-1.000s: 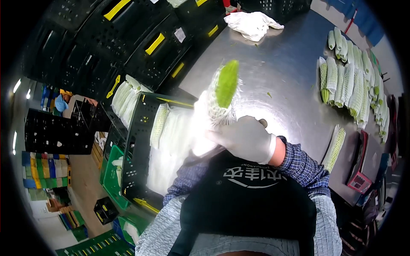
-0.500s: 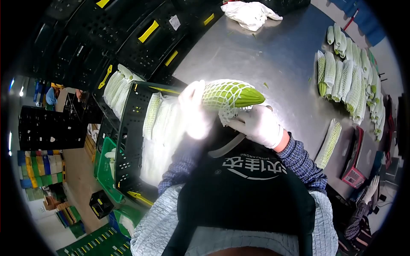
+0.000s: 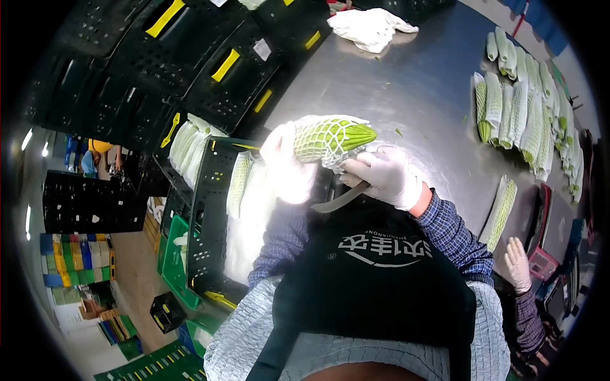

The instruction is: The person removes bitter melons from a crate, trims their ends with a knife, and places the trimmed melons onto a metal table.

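Observation:
A ridged green gourd [image 3: 361,132] lies in a white foam net sleeve [image 3: 312,134], its pointed tip bare and facing right. My left hand [image 3: 284,159], in a white glove, is wrapped round the sleeved body of the gourd. Below the tip, my gloved right hand [image 3: 386,178] pinches the loose edge of the net with thumb and fingers. Both hands are above the table edge, in front of my dark apron [image 3: 381,286].
A black crate [image 3: 200,209] with sleeved gourds stands at left, partly in glare. Black crates [image 3: 210,44] are stacked behind it. Rows of sleeved gourds [image 3: 527,120] and one single sleeved gourd [image 3: 500,213] lie on the metal table [image 3: 343,76]. A co-worker's gloved hand [image 3: 518,263] is at right.
The net now reaches further over the gourd towards its tip. Both my hands and the gourd have shifted slightly left. The co-worker's hand has moved up and left in view.

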`<state>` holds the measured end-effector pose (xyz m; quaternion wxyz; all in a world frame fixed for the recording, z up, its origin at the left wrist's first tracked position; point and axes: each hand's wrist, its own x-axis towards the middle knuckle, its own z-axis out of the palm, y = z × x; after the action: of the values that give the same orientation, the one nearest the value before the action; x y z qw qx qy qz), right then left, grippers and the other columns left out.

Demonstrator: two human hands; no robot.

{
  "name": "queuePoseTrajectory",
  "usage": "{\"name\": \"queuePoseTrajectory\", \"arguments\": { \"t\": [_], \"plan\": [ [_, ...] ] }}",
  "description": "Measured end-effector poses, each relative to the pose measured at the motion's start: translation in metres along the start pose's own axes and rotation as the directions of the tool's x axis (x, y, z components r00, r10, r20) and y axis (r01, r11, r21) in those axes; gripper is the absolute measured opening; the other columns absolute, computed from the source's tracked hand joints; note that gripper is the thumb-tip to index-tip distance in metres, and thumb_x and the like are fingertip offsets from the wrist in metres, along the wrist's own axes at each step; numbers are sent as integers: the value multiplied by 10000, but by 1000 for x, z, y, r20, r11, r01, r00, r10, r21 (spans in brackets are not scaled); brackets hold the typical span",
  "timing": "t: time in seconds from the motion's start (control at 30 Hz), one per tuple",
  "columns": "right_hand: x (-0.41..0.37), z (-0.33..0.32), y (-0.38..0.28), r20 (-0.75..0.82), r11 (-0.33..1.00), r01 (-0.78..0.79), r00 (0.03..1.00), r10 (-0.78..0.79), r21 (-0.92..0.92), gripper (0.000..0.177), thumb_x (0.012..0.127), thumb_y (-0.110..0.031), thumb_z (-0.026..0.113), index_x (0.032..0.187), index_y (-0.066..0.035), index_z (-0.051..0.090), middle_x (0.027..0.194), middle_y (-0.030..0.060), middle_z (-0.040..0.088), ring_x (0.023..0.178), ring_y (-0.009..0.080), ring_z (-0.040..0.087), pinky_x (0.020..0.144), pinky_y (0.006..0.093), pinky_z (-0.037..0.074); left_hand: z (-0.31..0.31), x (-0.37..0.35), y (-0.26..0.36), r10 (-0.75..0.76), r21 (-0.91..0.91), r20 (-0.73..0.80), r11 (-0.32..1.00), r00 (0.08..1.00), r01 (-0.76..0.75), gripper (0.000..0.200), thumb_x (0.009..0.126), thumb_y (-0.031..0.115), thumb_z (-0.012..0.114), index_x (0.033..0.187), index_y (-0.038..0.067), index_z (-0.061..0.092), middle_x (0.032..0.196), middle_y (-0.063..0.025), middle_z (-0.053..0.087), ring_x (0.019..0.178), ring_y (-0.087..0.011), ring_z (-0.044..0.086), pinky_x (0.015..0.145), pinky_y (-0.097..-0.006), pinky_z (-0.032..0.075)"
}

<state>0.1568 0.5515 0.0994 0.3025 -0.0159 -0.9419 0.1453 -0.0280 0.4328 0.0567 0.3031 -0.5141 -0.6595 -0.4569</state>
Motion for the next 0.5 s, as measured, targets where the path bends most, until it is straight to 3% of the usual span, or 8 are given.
{"name": "queuePoseTrajectory", "arguments": {
  "t": [0.2, 0.23, 0.3, 0.33, 0.37, 0.4, 0.47, 0.5],
  "plan": [
    [21, 18, -19, -244, 853, -147, 921, 303, 501, 301, 744, -148, 839, 955, -43, 651, 810, 115, 648, 728, 273, 661, 650, 323, 513, -10, -2, 3, -68, 85, -25, 994, 997, 70, 890, 653, 121, 869, 1430, 118, 434, 1218, -126, 549, 1082, -329, 527, 923, -445, 425],
    [25, 16, -24, -212, 860, -184, 925, 316, 477, 468, 783, -197, 847, 1107, 10, 580, 960, 147, 671, 870, 228, 694, 752, 308, 542, -11, 0, 9, -84, 117, -27, 989, 996, 86, 886, 663, 130, 864, 1434, 108, 429, 1232, -132, 546, 1097, -334, 525, 939, -452, 422],
    [26, 36, -30, -124, 624, -240, 867, 482, 744, 584, 816, -244, 835, 1200, 31, 492, 1059, 146, 649, 966, 206, 675, 823, 307, 543, -21, -4, 12, -237, 112, 126, 968, 963, 223, 812, 732, 161, 818, 1433, 34, 428, 1254, -177, 565, 1122, -372, 538, 985, -476, 423],
    [33, 38, -34, -81, 477, -216, 846, 527, 852, 655, 835, -287, 820, 1249, 41, 431, 1122, 148, 621, 1031, 195, 646, 880, 315, 536, -15, -4, 21, -171, 123, 18, 978, 985, 168, 721, 781, 163, 769, 1397, -35, 452, 1227, -213, 601, 1078, -400, 575, 970, -483, 447],
    [40, 40, -39, -38, 317, -178, 820, 571, 932, 728, 855, -330, 805, 1298, 51, 371, 1186, 150, 593, 1097, 185, 618, 936, 323, 529, -18, 5, 32, -197, 47, 80, 980, 977, 194, 716, 787, 156, 763, 1394, -56, 445, 1183, -218, 618, 1044, -401, 590, 950, -482, 458],
    [46, 36, -44, -58, 250, -125, 787, 614, 960, 692, 837, -249, 827, 1290, 42, 393, 1197, 145, 593, 1092, 177, 622, 941, 314, 522, -13, 6, 40, -176, 29, 45, 984, 983, 175, 722, 784, 129, 768, 1390, -72, 431, 1142, -219, 624, 1018, -404, 597, 927, -471, 467],
    [58, 31, -38, -167, 450, -161, 779, 605, 878, 629, 812, -81, 810, 1281, 28, 405, 1124, 156, 642, 967, 168, 677, 825, 271, 558, -2, 9, 57, -133, -3, -26, 991, 991, 133, 735, 777, 77, 778, 1383, -106, 403, 1059, -222, 637, 965, -410, 611, 879, -449, 485],
    [62, 21, -36, -124, 332, -105, 791, 599, 937, 614, 795, -38, 795, 1275, 12, 416, 1176, 151, 616, 1020, 170, 659, 882, 285, 546, -6, 11, 60, -222, -65, 83, 972, 971, 228, 773, 759, 58, 787, 1398, -97, 381, 1105, -212, 623, 1015, -385, 605, 898, -433, 486]
  ]
}}
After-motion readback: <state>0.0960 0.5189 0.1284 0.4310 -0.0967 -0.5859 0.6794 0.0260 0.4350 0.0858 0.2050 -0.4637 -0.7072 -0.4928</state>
